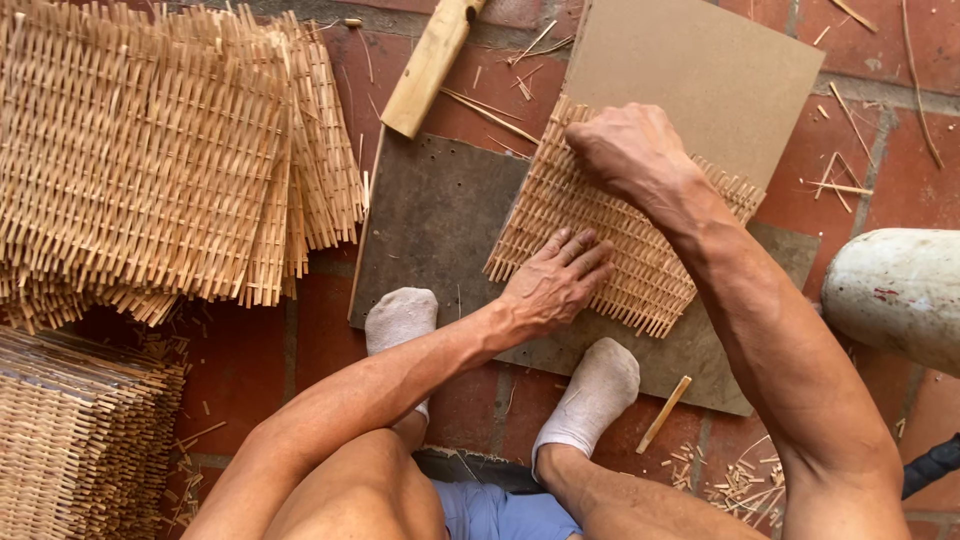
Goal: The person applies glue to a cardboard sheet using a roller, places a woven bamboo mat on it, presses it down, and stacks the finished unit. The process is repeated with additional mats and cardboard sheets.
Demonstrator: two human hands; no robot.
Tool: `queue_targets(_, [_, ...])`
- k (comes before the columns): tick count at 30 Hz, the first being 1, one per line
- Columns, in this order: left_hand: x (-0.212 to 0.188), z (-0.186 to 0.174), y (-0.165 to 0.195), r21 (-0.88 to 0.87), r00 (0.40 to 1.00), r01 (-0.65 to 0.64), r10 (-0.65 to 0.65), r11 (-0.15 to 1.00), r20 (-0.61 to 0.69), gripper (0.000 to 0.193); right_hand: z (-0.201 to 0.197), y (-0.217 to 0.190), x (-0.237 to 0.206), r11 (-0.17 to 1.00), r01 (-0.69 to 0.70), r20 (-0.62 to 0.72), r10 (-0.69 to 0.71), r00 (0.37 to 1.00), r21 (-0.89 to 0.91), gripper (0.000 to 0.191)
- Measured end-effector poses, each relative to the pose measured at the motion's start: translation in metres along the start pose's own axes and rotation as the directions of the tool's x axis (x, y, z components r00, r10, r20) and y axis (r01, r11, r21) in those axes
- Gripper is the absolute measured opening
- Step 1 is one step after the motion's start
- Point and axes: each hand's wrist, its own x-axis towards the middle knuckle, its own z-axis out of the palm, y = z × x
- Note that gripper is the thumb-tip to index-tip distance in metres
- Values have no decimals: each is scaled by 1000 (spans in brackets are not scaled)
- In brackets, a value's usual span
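Left hand (553, 283) flat, fingers spread, pinning pale woven rattan mat panel (610, 240); right hand (628, 150) fisted on its top edge. Panel looks light, springy, brittle-edged; best gripped along edges.

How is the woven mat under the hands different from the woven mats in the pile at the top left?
The woven mat lies alone on a dark board, while the pile of mats holds many, stacked unevenly on the red tile floor. The left hand and right hand press on the single mat; nothing touches the pile. The single mat lies at an angle. Both are pale straw-coloured wickerwork with loose stick ends.
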Motion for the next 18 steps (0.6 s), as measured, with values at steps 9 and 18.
queue_targets(9, [-5,-5,-1,-27,1000,2,-2,1000,-21,54,-13,34,-1,713,-122,109,64,992,690,16])
queue_targets(18, [-5,-9,1,-23,1000,4,-3,1000,22,57,6,49,-29,386,149,-230,173,958,911,36])
